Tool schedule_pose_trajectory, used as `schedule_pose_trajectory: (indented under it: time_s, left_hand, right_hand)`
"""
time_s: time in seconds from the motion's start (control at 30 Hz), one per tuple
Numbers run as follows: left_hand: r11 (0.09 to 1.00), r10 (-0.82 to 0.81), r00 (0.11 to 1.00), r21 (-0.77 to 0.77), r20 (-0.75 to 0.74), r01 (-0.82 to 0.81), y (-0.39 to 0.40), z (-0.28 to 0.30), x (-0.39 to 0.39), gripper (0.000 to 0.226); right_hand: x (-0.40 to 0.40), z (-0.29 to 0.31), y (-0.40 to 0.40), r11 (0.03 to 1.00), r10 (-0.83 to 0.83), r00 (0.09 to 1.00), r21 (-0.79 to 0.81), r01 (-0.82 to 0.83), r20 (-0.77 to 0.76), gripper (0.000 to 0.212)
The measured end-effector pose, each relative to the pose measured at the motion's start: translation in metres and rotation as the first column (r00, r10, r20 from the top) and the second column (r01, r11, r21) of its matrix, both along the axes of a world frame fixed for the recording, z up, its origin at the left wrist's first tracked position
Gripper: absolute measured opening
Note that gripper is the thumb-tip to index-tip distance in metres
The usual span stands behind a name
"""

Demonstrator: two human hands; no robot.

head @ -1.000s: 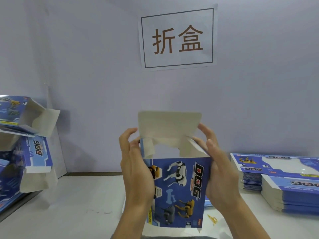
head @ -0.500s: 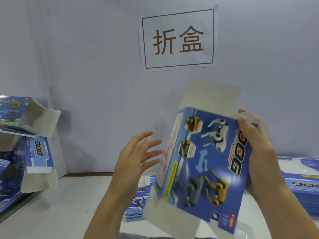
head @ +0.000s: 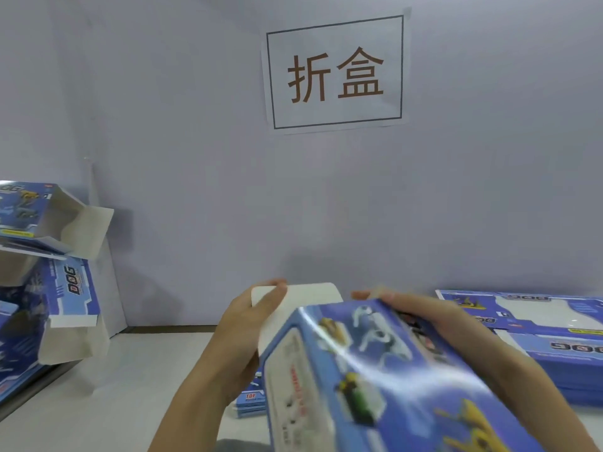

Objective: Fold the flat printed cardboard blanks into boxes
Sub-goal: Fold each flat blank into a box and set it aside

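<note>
A blue printed box (head: 375, 380) with robot-dog pictures is erected and tipped toward me, its far end pointing at the wall. My left hand (head: 248, 324) grips the plain cardboard end flap (head: 310, 298) at that far end, fingers curled over its edge. My right hand (head: 421, 314) holds the box's far right edge, thumb side over the printed face. Motion blur softens the box and both hands.
A stack of flat blue blanks (head: 541, 334) lies on the white table (head: 107, 406) at the right. Folded boxes with open flaps (head: 49, 243) are piled at the left. A few blanks (head: 251, 399) lie under the held box. A paper sign (head: 336, 73) hangs on the wall.
The box went from upright to swung right in my right hand alone, then tipped down and toward me. My left hand, which had let go, now holds the end flap.
</note>
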State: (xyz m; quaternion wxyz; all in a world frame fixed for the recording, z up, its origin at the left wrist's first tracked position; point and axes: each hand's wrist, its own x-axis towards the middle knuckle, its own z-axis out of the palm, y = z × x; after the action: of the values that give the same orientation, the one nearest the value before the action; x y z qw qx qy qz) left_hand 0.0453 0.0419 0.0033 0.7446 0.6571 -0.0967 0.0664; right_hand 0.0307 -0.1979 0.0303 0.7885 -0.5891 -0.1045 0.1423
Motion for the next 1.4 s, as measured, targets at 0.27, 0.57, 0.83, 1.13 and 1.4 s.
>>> schedule_pose_trajectory:
  time_s: [0.27,0.57,0.83,1.13,1.4]
  left_hand:
    - [0.993,-0.114,0.992,0.015,-0.056,0.115,-0.012,-0.011,-0.001,0.026]
    - [0.982,-0.183,0.983,0.043,-0.031,0.184,-0.019,-0.016,0.001,0.033]
    - [0.992,-0.126,0.990,-0.002,0.069,0.126,-0.024,-0.014,0.000,0.020]
    - [0.993,-0.118,0.990,0.005,0.076,0.118,-0.029,-0.005,-0.005,0.025]
    - [0.914,-0.226,0.965,0.371,0.131,0.163,-0.030,0.019,-0.025,0.052]
  right_hand:
    - [0.023,-0.020,-0.002,0.958,-0.021,0.983,-0.276,0.072,0.184,0.073]
    - [0.023,-0.028,0.000,0.943,-0.046,0.942,-0.297,0.151,0.333,0.053]
    - [0.023,-0.026,-0.001,0.967,-0.062,0.922,-0.206,0.150,0.381,0.030]
    - [0.025,-0.024,-0.005,0.969,-0.168,0.935,-0.121,0.215,0.312,0.032]
    - [-0.001,-0.011,-0.023,0.871,-0.482,0.826,0.056,0.488,0.292,0.019]
